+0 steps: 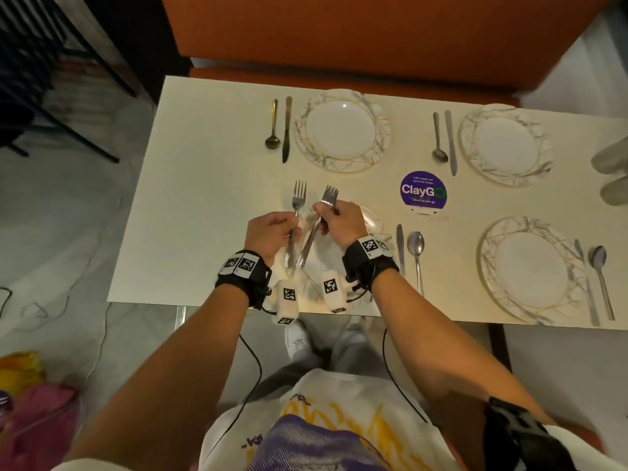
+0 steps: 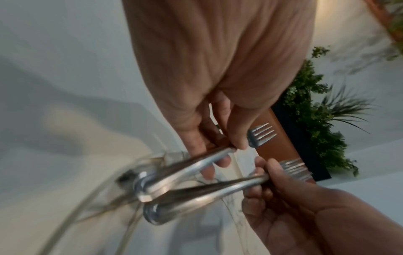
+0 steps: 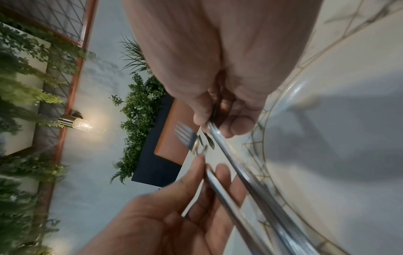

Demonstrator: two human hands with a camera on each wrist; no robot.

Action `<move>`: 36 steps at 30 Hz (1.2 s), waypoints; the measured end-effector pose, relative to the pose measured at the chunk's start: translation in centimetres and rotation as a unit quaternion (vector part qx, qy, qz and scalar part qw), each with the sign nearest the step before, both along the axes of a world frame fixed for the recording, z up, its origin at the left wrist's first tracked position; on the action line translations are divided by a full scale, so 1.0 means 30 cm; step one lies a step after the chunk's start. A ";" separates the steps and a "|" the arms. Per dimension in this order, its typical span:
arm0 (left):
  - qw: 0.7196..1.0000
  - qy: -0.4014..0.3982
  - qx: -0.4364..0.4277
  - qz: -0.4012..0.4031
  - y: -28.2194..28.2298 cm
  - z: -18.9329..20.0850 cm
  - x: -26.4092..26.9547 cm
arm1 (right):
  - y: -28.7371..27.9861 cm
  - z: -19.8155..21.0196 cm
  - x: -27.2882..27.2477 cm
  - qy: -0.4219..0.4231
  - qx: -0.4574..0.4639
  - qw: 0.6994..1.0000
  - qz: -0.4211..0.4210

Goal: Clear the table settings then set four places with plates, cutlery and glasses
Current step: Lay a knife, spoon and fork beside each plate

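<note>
Seen from the head camera: left hand (image 1: 272, 229) clasping a fork (image 1: 296, 215) by the handle, tines pointing away, and right hand (image 1: 339, 220) clasping a second bunch of forks (image 1: 323, 219) the same way, handles crossing low between the palms. Both held above the near-left plate (image 1: 368, 215), mostly hidden beneath the hands, on a cream table (image 1: 210, 205). Knife (image 1: 401, 248) and spoon (image 1: 417, 256) lying just right of that plate. Three more marbled, gold-lined plates laid out: far-left plate (image 1: 341, 136), far-right plate (image 1: 506, 146), near-right plate (image 1: 530, 270), each with a knife and spoon beside it. Purple ClayGo sticker (image 1: 423, 192) between the settings. Orange bench (image 1: 339, 28) beyond the far edge.

From the left wrist: left-hand fingers (image 2: 237, 136) curled round stacked fork handles (image 2: 179, 170), tines (image 2: 261, 134) poking out past the thumb; right hand (image 2: 294, 207) gripping the other handles lower in frame. Blurred plate rim underneath.

From the right wrist: right hand (image 3: 222, 110) pinching a long steel handle (image 3: 246, 174); left hand (image 3: 174, 207) holding its own handle alongside, fork tines (image 3: 184, 136) visible. Plate rim (image 3: 283, 107) on the right.
</note>
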State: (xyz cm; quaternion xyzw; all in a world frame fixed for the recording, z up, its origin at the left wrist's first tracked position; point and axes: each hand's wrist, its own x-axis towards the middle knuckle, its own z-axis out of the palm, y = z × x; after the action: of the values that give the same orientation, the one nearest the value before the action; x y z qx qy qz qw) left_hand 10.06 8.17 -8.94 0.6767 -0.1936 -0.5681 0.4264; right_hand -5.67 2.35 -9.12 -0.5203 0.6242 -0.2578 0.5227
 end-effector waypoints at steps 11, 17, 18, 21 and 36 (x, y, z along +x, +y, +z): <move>0.975 -0.188 0.113 -0.030 0.080 -0.122 0.126 | 0.051 -0.030 -0.021 -0.015 0.036 0.999 -0.019; 0.973 -0.190 0.126 -0.032 0.081 -0.122 0.108 | 0.051 -0.034 -0.046 -0.014 0.039 0.999 -0.030; 0.972 -0.195 0.127 -0.033 0.080 -0.123 0.108 | 0.052 -0.032 -0.047 -0.013 0.040 0.999 -0.031; 0.969 -0.208 0.127 -0.041 0.081 -0.125 0.107 | 0.055 -0.037 -0.056 -0.015 0.038 0.999 -0.030; 0.951 -0.261 0.141 -0.093 0.098 -0.129 0.113 | 0.068 -0.039 -0.080 -0.011 0.035 0.999 -0.018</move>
State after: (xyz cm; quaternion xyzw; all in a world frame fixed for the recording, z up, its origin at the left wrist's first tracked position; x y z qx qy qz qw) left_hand 13.45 11.11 -12.81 0.8334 -0.2781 -0.4307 0.2064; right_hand -8.07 4.39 -10.30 -0.4872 0.6364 -0.2510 0.5428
